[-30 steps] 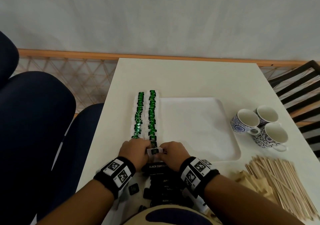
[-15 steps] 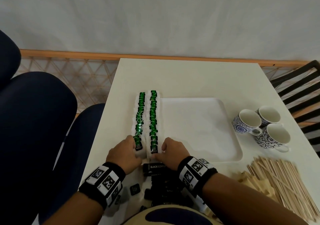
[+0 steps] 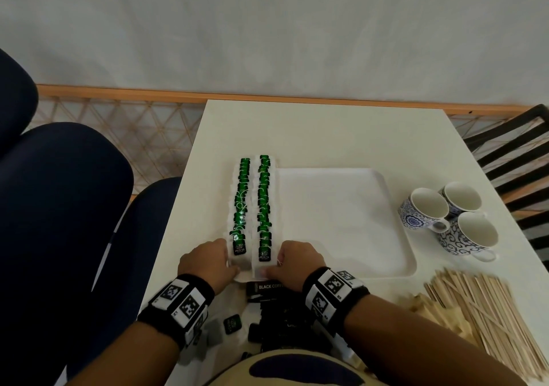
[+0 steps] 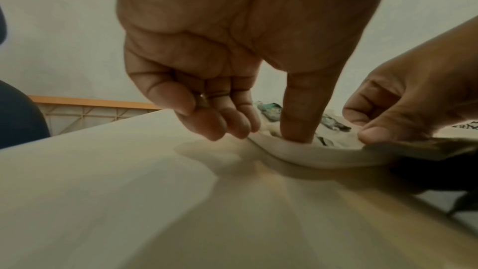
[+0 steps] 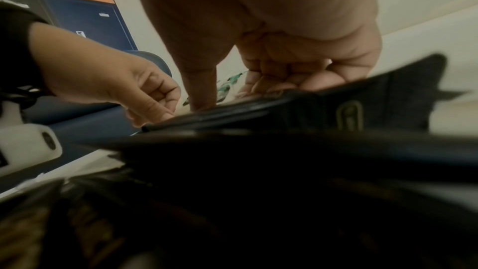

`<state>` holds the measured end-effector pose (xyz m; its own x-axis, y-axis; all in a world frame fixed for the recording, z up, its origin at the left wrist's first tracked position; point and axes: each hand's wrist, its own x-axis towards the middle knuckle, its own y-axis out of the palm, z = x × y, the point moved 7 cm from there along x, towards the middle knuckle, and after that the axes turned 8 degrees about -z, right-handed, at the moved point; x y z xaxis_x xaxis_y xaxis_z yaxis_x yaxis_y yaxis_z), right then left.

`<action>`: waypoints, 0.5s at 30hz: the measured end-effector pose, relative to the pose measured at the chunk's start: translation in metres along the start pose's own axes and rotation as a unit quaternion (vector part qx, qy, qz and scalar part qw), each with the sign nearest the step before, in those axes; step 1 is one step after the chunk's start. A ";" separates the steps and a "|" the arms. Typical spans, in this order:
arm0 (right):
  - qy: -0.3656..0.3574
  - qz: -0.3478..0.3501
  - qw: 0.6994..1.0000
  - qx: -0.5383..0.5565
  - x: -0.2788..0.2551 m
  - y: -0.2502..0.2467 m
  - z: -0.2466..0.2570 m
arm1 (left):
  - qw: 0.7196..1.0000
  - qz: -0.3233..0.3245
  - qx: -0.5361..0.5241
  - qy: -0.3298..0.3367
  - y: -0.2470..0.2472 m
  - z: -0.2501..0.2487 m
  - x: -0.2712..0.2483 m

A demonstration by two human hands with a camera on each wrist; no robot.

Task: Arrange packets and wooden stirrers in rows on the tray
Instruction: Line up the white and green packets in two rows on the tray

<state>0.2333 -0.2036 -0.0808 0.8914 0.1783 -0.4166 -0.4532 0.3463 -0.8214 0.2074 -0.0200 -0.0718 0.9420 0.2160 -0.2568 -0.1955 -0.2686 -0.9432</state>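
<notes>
A white tray (image 3: 341, 222) lies mid-table. Two long rows of green tea packets (image 3: 252, 207) fill its left side. My left hand (image 3: 208, 262) sits at the near left corner of the rows. Its thumb (image 4: 297, 122) presses down just inside the tray rim (image 4: 297, 152), and its bent fingertips touch the outer edge. My right hand (image 3: 297, 262) flanks the right row's near end, thumb (image 5: 201, 93) down and fingers bent beside the packets. Neither hand lifts anything. Black coffee packets (image 3: 267, 287) are piled under my wrists. Wooden stirrers (image 3: 490, 320) lie at the near right.
Three blue-patterned cups (image 3: 445, 219) stand right of the tray. Tan paper sachets (image 3: 421, 305) lie beside the stirrers. A loose green packet (image 3: 231, 323) lies by my left wrist. Blue chairs (image 3: 59, 207) stand to the left and a black chair (image 3: 520, 154) to the right.
A second ago both hands pinched one packet at the right row's near end. They let it go there and moved apart to either side of the rows.
</notes>
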 end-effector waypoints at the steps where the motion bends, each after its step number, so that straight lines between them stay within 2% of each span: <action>1: 0.000 0.002 1.000 0.000 0.000 0.000 0.000 | 1.000 0.002 -0.003 -0.003 -0.001 0.001 0.000; 5: -0.007 -0.023 0.999 0.033 -0.003 -0.007 0.000 | 0.999 -0.011 -0.031 -0.021 -0.008 0.005 -0.006; 7: -0.049 -0.051 0.997 0.038 -0.008 -0.013 0.007 | 1.000 -0.011 -0.023 -0.007 -0.012 0.010 -0.013; 9: -0.128 -0.066 0.989 0.020 -0.016 -0.016 0.024 | 1.000 0.008 0.003 0.023 -0.013 0.018 -0.024; 11: -0.237 -0.050 0.970 -0.025 -0.029 -0.010 0.046 | 0.998 0.047 0.009 0.042 -0.010 0.028 -0.038; 13: -0.341 -0.023 0.934 -0.099 -0.044 0.004 0.066 | 0.995 0.089 0.015 0.046 -0.003 0.040 -0.054; 15: -0.405 -0.012 0.900 -0.162 -0.054 0.019 0.080 | 0.993 0.110 0.025 0.041 0.006 0.051 -0.067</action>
<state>0.1767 -0.1330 -0.0429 0.5475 0.8324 -0.0857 -0.2926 0.0945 -0.9515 0.1291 0.0120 -0.0711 0.8936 0.0785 -0.4420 -0.4107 -0.2543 -0.8756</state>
